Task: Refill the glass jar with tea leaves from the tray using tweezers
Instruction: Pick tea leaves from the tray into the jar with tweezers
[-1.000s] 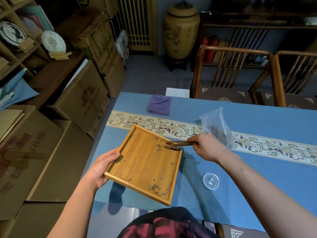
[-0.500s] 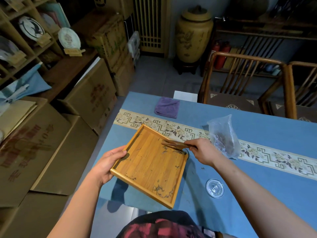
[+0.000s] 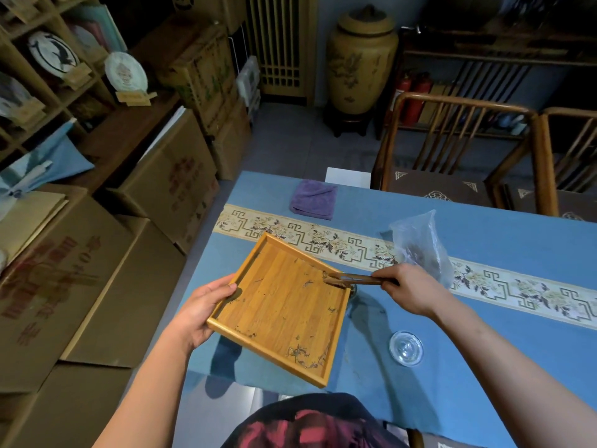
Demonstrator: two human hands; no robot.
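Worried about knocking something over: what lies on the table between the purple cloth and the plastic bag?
In the head view, only the patterned runner and blue tablecloth lie between the purple cloth and the plastic bag.

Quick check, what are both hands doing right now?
Left hand: grips the left edge of the wooden tray, lifted and tilted.
Right hand: holds the tweezers, tips at the tray's right rim.

purple cloth (image 3: 312, 202) lies near wooden chairs (image 3: 452, 150).
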